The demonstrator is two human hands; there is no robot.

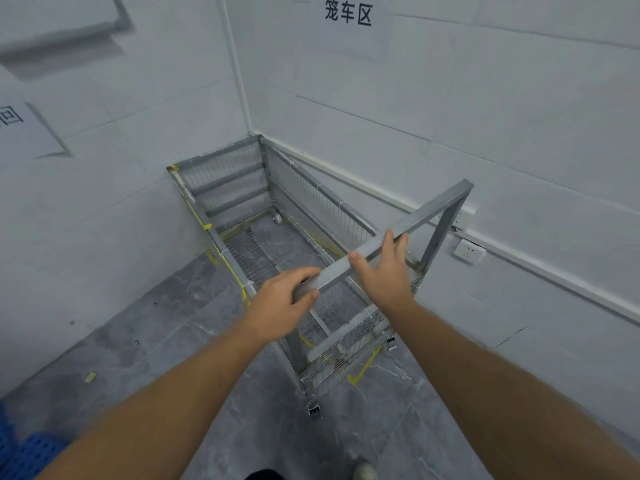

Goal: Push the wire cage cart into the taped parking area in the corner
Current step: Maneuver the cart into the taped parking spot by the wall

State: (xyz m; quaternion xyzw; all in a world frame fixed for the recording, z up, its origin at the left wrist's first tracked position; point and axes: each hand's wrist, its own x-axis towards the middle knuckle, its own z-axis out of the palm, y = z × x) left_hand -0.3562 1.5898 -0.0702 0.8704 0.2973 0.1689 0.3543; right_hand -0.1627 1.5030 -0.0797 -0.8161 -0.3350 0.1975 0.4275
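White walls meet at the corner where the wire cage cart sits over yellow floor tape, its handle bar nearest the person; left hand curls around the bar, right hand lies spread on it

Grey marbled floor bearing the wire cage cart; yellow tape beneath the cart, a tape scrap well apart.
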